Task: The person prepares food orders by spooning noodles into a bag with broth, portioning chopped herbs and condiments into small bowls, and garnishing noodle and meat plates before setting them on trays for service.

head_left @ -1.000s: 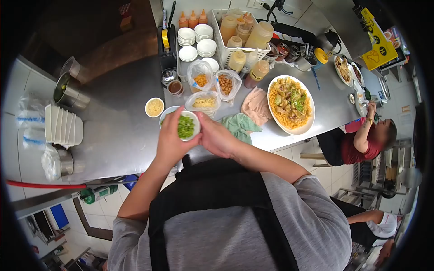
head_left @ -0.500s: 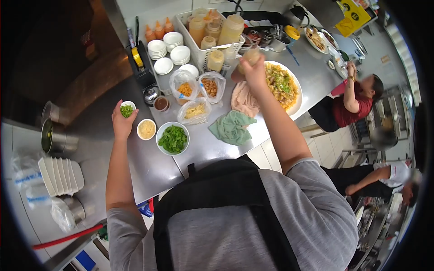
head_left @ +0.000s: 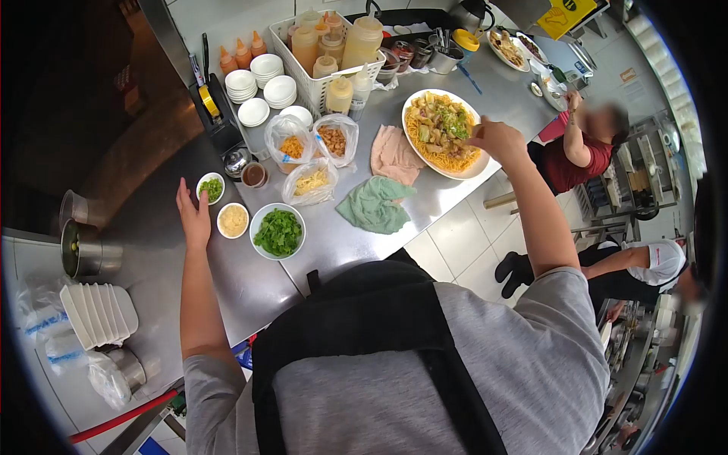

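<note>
My left hand [head_left: 193, 214] is open, fingers spread, beside a small white bowl of chopped green onion [head_left: 210, 188]. My right hand [head_left: 500, 144] is over the right rim of an oval white plate [head_left: 472, 170] of noodles with meat and vegetable topping [head_left: 441, 129]. Its fingers are curled together; what they hold, if anything, is hidden. Near my left hand stand a small bowl of pale minced food [head_left: 233, 221] and a larger bowl of green leaves [head_left: 279, 232]. A pink cloth [head_left: 396, 155] and a green cloth [head_left: 375, 205] lie left of the plate.
Bagged toppings [head_left: 310, 180], a sauce cup [head_left: 254, 175], stacked white dishes [head_left: 280, 91] and a basket of bottles [head_left: 307, 85] stand behind. White containers [head_left: 98, 315] are at far left. One person [head_left: 584, 140] is at the right; another [head_left: 629, 265] is lower right.
My right hand has left the bottle's former spot and moved right to the plate's rim; that bottle no longer shows there. My left hand has let go of the green onion bowl, which it had moved left.
</note>
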A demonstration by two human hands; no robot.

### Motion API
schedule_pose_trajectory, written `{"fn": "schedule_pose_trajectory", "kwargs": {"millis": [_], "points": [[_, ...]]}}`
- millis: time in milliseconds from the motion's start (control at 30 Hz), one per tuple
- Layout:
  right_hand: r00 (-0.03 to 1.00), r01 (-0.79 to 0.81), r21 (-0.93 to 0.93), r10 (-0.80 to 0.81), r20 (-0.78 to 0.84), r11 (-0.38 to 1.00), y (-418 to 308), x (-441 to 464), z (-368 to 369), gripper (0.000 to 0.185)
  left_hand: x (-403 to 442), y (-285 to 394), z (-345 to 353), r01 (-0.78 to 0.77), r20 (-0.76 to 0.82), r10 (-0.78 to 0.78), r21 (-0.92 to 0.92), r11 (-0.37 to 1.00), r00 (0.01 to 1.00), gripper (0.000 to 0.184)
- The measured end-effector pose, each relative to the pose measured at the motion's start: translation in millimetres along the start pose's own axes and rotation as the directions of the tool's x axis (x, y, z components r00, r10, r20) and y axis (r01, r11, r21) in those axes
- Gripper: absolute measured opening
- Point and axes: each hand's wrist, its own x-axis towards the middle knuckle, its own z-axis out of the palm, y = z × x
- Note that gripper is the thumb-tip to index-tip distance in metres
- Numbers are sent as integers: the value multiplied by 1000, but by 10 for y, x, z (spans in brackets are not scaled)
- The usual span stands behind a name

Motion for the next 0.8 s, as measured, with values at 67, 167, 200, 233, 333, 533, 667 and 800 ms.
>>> {"fn": "schedule_pose_trajectory", "kwargs": {"millis": [67, 167, 200, 233, 333, 533, 667, 800], "points": [[995, -64, -5, 63, -79, 998, 124, -37, 104, 55, -93, -4, -39, 3, -34, -4, -31, 1000, 999, 57], [999, -28, 77, 26, 32, 997, -55, -448, 100, 59, -280, 0, -129, 24, -108, -39, -138, 990, 993, 54], [999, -27, 78, 25, 28, 997, 2, -445, 118, 59, -358, 39, -166, 42, -146, -67, -167, 985, 987, 52], [994, -112, 186, 108, 28, 976, 123, -438, 178, 62, -441, 85, -206, 58, -181, -95, -198, 978, 979, 50], [992, -127, 346, 126, 28, 930, 397, -261, 712, 69, -732, 227, -382, 81, -282, -116, -133, 988, 952, 44], [960, 256, 944, 61, -274, 206, -472, -88, 492, 62, -1362, 439, -639, 163, -491, -202, -122, 979, 847, 39], [838, 513, 858, 212, -503, 9, -1216, 624, 281, 58, -1588, 917, -668, 131, -558, -152, -78, 988, 816, 40], [816, 513, 857, 284, -504, 46, -1789, 1201, 378, 61, -1742, 1443, -518, 5, -556, 12, 29, 1000, 831, 28]]}}
